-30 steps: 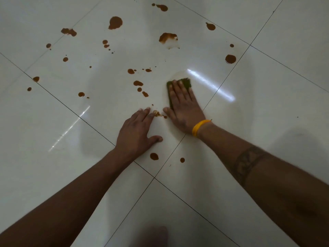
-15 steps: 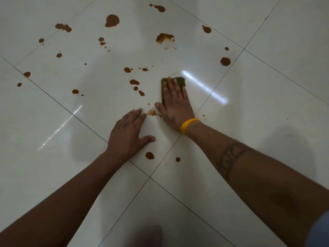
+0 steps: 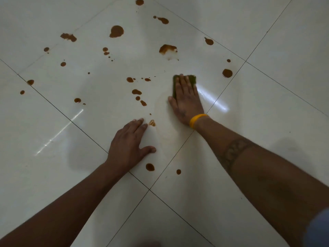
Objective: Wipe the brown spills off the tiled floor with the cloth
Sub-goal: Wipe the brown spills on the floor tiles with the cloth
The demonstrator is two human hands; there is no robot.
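Right hand (image 3: 187,100) flat, pressing green cloth (image 3: 193,79); left hand (image 3: 128,145) flat on tiled floor (image 3: 267,139). Most brown spills (image 3: 116,31) left of and beyond grip unwiped.

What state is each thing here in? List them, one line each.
Green cloth: flat on the floor, under the right hand.
Right hand: fingers straight, pressing the cloth.
Left hand: flat on the tile, holding nothing.
Brown spills: many unwiped.
White tiled floor: glossy.
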